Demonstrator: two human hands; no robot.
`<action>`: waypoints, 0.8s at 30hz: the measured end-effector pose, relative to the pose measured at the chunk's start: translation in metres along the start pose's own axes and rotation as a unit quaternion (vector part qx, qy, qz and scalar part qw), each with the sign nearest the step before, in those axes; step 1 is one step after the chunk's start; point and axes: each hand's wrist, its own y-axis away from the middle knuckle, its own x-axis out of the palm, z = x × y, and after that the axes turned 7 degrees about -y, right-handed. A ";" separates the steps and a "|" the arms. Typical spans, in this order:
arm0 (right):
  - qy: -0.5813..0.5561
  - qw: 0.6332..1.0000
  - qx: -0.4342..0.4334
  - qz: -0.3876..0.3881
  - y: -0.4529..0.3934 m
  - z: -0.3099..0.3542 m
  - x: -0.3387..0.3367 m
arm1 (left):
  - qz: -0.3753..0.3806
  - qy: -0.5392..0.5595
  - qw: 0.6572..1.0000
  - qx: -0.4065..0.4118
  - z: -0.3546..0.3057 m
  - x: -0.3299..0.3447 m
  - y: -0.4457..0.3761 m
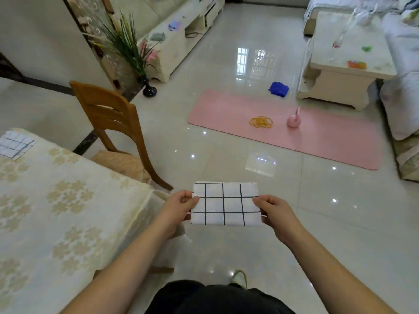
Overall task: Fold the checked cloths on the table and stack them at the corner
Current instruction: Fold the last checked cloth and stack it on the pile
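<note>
Folded cloth [225,203] held taut over floor, off tabletop [68,211]: left hand [179,208] and right hand [273,211] pinch opposite ends, likely squaring it for stack [15,143] at far corner.

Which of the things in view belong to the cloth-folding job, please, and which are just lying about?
Job: checked cloth held by left hand and right hand; folded cloth on the table.
Lying about: rubber bands, blue rag, pink mat, chair.

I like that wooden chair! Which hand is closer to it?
Left. The left hand grips the white checked cloth just below the brown wooden chair; the right hand grips the cloth's far end.
</note>
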 end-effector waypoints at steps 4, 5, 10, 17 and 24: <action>0.014 1.000 0.002 0.019 -0.045 0.028 0.009 | -0.019 0.010 1.000 -0.013 -0.017 -0.001 -0.034; 0.013 1.000 0.003 0.024 -0.055 0.035 0.014 | -0.022 0.017 1.000 -0.015 -0.023 -0.003 -0.043; 0.032 0.999 0.012 0.041 -0.117 0.066 0.041 | -0.028 0.071 0.996 -0.034 -0.049 -0.020 -0.100; 0.087 0.994 0.007 0.061 -0.207 0.118 0.107 | -0.040 0.108 0.992 -0.048 -0.072 -0.064 -0.200; 0.102 0.992 0.002 0.075 -0.279 0.171 0.173 | -0.045 0.134 0.988 -0.053 -0.111 -0.113 -0.277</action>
